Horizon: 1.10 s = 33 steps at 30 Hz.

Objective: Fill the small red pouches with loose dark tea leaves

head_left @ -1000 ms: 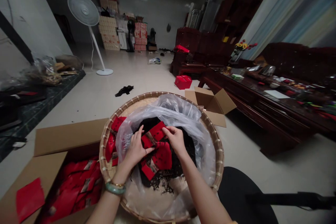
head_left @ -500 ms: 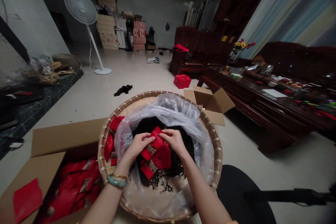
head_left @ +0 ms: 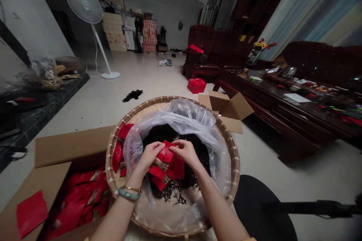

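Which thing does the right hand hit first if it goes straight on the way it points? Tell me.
The right hand points left, so the red packet at its fingertips comes first, with the left hand just beyond it. Depth is hard to judge from this view.

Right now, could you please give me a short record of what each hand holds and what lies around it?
left hand: gripping the red packets
left wrist: jade bangle and a gold bracelet
right hand: gripping the same red packets
under hands: dark loose leaves in a clear plastic bag
bag rests in: round woven bamboo tray
beside tray: open cardboard carton of more red packets
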Tool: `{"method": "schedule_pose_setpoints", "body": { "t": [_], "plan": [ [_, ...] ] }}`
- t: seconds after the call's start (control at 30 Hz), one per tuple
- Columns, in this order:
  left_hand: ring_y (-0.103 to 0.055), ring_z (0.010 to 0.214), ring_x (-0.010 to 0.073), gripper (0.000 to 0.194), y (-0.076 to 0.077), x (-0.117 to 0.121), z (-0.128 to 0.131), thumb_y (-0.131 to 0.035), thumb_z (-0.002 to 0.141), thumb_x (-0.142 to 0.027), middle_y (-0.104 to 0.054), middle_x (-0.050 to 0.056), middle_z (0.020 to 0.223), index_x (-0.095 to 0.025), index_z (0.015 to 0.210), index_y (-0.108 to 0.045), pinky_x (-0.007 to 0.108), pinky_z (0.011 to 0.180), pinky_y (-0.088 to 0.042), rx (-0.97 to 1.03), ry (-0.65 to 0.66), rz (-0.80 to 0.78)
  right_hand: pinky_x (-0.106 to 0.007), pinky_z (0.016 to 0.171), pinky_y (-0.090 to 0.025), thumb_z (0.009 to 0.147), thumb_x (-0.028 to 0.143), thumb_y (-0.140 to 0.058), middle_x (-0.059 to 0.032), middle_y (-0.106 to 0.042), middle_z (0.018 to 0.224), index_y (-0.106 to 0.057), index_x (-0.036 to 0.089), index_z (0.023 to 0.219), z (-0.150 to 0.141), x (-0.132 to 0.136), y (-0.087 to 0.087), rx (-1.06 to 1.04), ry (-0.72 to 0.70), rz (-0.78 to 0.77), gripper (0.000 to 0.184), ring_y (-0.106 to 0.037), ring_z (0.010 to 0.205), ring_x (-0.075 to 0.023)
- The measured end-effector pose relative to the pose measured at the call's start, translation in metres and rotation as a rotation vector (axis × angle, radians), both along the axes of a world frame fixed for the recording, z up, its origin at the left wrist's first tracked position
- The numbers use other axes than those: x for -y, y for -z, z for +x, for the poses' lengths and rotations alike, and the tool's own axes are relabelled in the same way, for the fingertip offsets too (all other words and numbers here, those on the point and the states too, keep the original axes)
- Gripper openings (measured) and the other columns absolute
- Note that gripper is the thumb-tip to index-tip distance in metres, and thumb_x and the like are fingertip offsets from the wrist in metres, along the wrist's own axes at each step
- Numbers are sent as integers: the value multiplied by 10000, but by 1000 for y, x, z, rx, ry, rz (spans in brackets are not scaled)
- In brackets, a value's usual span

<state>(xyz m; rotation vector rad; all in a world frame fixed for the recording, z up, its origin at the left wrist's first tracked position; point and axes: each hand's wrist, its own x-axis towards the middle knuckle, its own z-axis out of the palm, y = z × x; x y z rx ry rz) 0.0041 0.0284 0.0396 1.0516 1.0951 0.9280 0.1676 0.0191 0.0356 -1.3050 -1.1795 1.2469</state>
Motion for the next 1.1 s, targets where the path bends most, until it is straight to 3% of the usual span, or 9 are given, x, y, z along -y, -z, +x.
{"method": "schedule_pose_setpoints", "body": {
  "t": [0.17,0.33,0.4,0.47,0.57,0.67,0.73,0.93,1.1],
  "plan": [
    [-530,416,86,320,6,6,5,-667,655,-435,-571,-48,566,-149,763,-574,180,379,-413,62,-42,-60,-227,407,-412,553,404,-753,19,-603,476,-633,169,598,-1,3,6,-55,2,-66,268,-517,383,-117],
    [-651,569,165,437,4,12,8,-771,573,-351,-670,22,701,-139,898,-570,242,473,-509,106,152,-175,-235,419,-421,598,406,-722,10,-605,482,-645,171,609,-5,3,12,25,-1,-26,248,-545,415,-138],
    [-667,600,185,465,4,13,8,-797,541,-325,-677,37,709,-131,899,-572,259,492,-525,112,163,-203,-245,450,-437,673,431,-661,-7,-627,521,-660,168,649,0,2,13,98,-15,-6,264,-569,457,-152],
    [-665,587,180,470,5,13,8,-804,532,-319,-678,40,714,-130,895,-574,263,492,-532,128,121,-214,-266,542,-468,769,425,-568,-36,-666,633,-680,166,743,10,0,13,269,3,49,284,-607,563,-169],
    [-657,558,163,454,10,11,7,-813,525,-302,-682,48,725,-130,867,-570,267,502,-542,164,41,-220,-311,761,-458,794,341,-564,-99,-659,951,-645,167,1027,30,3,14,740,86,118,302,-610,874,-223],
    [-660,561,172,445,15,9,5,-821,518,-295,-686,58,734,-129,840,-563,279,501,-549,184,9,-225,-333,810,-428,717,300,-661,-153,-564,1118,-505,150,1240,43,8,19,1138,102,-5,567,-539,1024,-279],
    [-659,559,173,441,18,9,6,-821,524,-294,-686,59,731,-127,841,-565,279,492,-549,189,16,-219,-327,788,-427,708,304,-669,-160,-544,1123,-467,135,1268,46,10,23,1239,59,-75,619,-534,1020,-284],
    [-643,514,167,456,17,10,6,-819,525,-292,-677,48,688,-129,861,-558,272,452,-537,174,38,-244,-276,724,-416,726,322,-605,-106,-569,959,-622,134,1007,53,3,28,1116,-21,-113,338,-575,868,-221],
    [-638,504,163,459,17,9,7,-818,522,-295,-664,35,662,-129,857,-552,269,447,-535,174,59,-249,-269,786,-415,637,280,-686,-105,-555,1027,-551,123,1143,55,4,37,994,-21,-40,547,-557,928,-217]
  ]
}}
